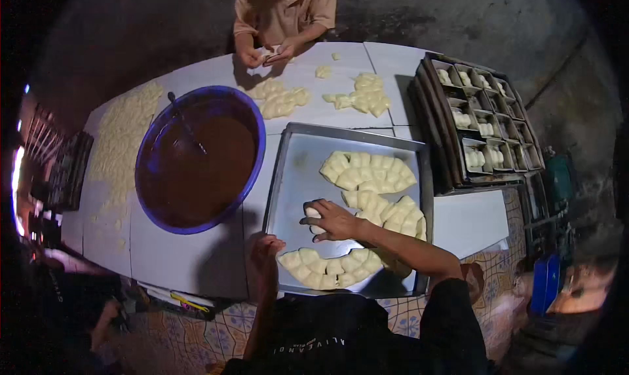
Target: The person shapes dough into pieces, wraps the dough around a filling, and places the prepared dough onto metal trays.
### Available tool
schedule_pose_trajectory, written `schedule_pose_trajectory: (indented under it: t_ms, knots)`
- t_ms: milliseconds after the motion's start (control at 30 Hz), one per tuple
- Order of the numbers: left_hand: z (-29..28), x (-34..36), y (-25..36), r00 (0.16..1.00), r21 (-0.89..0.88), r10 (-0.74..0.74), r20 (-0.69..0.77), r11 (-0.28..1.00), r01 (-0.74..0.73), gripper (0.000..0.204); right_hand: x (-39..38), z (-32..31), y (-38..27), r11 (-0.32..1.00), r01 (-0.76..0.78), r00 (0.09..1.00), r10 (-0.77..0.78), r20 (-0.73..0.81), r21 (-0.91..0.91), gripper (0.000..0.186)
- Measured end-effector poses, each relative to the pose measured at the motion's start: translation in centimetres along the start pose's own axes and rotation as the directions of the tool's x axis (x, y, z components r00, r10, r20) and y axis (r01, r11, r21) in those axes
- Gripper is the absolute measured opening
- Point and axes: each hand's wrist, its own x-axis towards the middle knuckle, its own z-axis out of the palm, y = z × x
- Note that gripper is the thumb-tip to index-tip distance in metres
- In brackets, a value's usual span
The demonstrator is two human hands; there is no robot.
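Note:
My right hand [337,222] reaches over a large metal tray [278,178] and grips a pale piece of dough [314,219] between thumb and fingers, above the tray's bare middle. Near the tray's left rim is my left hand [266,247], its fingers loosely bent and apart, with nothing visible in them. Rows of dough pieces pressed side by side lie in the tray: a fan-shaped group [369,172] at the far side, another group [393,212] partly behind my right forearm, and a curved row [327,269] nearest me.
Left of the tray stands a blue basin [257,168] of brown filling with a spoon [187,123]. Dough pieces [124,136] cover the table's left end; more dough piles [363,94] lie beyond the tray. A co-worker's hands [265,55] handle dough opposite. Stacked baking moulds [488,123] stand right.

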Motion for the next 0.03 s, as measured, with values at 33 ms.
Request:
schedule_pose_trajectory:
  t_ms: [33]
  knots:
    - [-0.55,0.53,-0.09,0.996,0.187,0.038,0.078,0.981,-0.052,0.023,-1.31,-0.80,1.08,0.999,0.021,0.999,-0.019,-0.049,0.027,0.081]
